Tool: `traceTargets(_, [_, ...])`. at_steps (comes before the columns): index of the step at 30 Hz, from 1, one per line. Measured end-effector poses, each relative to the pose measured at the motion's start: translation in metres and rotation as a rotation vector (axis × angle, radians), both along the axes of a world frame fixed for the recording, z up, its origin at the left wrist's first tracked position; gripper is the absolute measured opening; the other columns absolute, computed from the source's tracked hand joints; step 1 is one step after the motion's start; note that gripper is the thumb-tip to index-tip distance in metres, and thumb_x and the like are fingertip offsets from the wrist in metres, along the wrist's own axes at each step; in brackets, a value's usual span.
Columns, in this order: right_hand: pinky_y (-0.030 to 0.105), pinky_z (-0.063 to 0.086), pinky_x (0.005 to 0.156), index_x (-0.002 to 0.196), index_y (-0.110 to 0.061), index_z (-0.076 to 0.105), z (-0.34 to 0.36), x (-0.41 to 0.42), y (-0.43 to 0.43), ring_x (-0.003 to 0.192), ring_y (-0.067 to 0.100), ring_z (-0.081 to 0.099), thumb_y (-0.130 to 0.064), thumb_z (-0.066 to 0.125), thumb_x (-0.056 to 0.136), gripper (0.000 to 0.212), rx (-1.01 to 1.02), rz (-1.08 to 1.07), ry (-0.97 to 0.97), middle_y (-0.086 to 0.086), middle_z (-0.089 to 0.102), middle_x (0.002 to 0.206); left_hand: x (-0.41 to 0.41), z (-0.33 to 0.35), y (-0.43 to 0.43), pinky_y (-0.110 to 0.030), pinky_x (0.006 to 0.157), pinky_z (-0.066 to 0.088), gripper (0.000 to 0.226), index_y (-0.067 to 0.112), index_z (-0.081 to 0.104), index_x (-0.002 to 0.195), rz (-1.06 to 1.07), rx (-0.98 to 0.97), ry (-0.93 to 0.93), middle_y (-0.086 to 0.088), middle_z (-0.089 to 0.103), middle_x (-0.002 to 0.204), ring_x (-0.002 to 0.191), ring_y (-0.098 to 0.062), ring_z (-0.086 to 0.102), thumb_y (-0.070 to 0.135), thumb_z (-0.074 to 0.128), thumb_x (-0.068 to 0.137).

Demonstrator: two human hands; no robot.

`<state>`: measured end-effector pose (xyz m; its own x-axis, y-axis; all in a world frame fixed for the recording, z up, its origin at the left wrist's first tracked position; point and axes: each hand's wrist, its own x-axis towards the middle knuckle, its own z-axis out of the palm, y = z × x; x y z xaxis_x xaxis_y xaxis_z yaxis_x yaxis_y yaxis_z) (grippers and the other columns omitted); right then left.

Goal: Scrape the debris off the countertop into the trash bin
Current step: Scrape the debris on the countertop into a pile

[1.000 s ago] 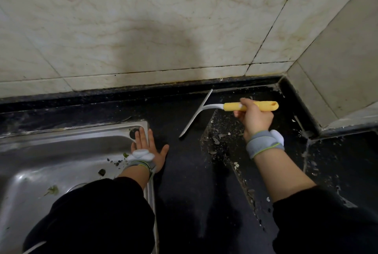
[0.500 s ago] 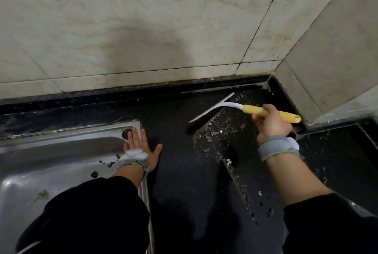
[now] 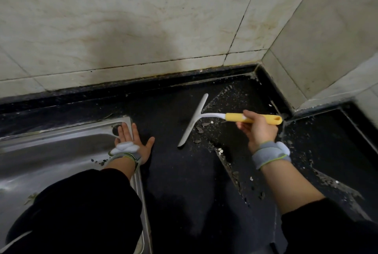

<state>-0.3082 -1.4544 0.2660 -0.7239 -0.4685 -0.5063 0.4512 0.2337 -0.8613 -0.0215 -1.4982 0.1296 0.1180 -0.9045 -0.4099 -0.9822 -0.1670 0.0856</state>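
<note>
My right hand [image 3: 258, 129] grips the yellow handle of a scraper [image 3: 253, 118]. Its white blade [image 3: 193, 120] lies slanted on the black countertop [image 3: 184, 182], at the left edge of the debris. Grey and pale debris [image 3: 225, 151] is spread over the counter from the back corner toward the front, under and beside my right arm. My left hand [image 3: 133, 141] rests flat, fingers straight, on the right rim of the steel sink [image 3: 51, 151]. No trash bin is in view.
Tiled walls meet in a corner at the back right [image 3: 263, 57]. A few scraps lie in the sink basin [image 3: 30, 197]. A seam splits off a second counter section [image 3: 327, 147] at right, also dusted with crumbs.
The scraper has swung back toward the corner and then forward and left, its blade now lower on the counter and nearer my left hand. My left hand has stayed on the sink rim.
</note>
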Motion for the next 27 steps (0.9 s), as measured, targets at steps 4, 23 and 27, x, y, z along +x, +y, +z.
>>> traceTargets(4, [0.023,0.053,0.046,0.08,0.003,0.063,0.01,-0.031,0.016,0.049,0.023,0.063,-0.002,0.073,0.074,0.013,0.035,-0.083,0.045,0.019,0.065,0.078,0.0,0.0,0.002,-0.043,0.118,0.001,0.084,0.016,-0.01,0.153,0.002,-0.015,0.014,-0.012,-0.02,0.158,0.147,-0.027,-0.015,0.065,0.024,0.093])
traceTargets(23, [0.023,0.053,0.046,0.092,0.007,0.067,-0.005,0.051,0.05,0.052,0.02,0.06,0.001,0.071,0.077,0.017,-0.042,0.268,-0.067,0.016,0.063,0.073,0.001,0.008,0.056,-0.042,0.12,0.0,0.068,0.008,-0.007,0.153,-0.172,-0.027,-0.074,-0.01,-0.018,0.159,0.147,-0.024,-0.017,0.045,0.019,0.101])
traceTargets(27, [0.023,0.054,0.046,0.098,0.008,0.065,0.005,-0.002,0.067,0.051,0.02,0.061,0.002,0.071,0.077,0.023,-0.006,0.167,-0.03,0.018,0.064,0.076,-0.009,0.009,0.078,-0.041,0.119,-0.002,0.068,0.007,-0.007,0.152,-0.204,-0.085,-0.085,-0.007,-0.015,0.16,0.147,-0.022,-0.015,0.043,0.019,0.101])
